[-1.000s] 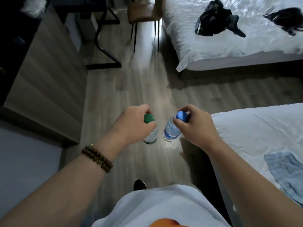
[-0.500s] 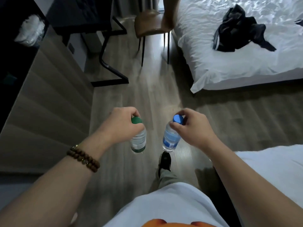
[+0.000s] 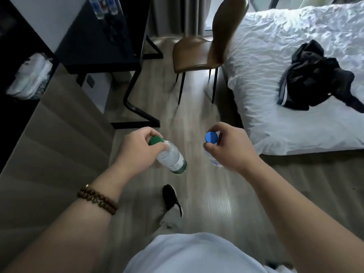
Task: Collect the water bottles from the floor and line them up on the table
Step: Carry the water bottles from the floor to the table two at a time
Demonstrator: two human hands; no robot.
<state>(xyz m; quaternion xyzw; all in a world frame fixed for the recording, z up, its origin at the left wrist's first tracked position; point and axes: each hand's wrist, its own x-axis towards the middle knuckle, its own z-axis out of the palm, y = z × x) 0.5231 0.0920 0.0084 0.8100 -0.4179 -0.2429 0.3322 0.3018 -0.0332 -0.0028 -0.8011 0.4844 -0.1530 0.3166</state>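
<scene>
We've got one bottle per hand, both off the floor and hanging in mid-air. The left hand pinches the green-capped water bottle right at the neck, fingers curled round the cap. The right hand does the same with the blue-capped water bottle, fingertips only, with most of the body hidden under the hand.

The worry is that a cap pinch is a pretty thin hold. The green one hangs tilted, its base out toward the right, so we reckon a swing while walking could twist it loose or spin the cap. The black table sits ahead on the left with a few bottles already on its far end, and its metal leg frame and the brown chair crowd the path. A clipped foot or a bumped bottle looks possible. Setting ours down carelessly could also knock the ones already standing.

Compared with half a second ago, we're closer to the table, and its top and those bottles have come into view. The hands are wider apart, and the green bottle has swung from near upright to a clear slant.
</scene>
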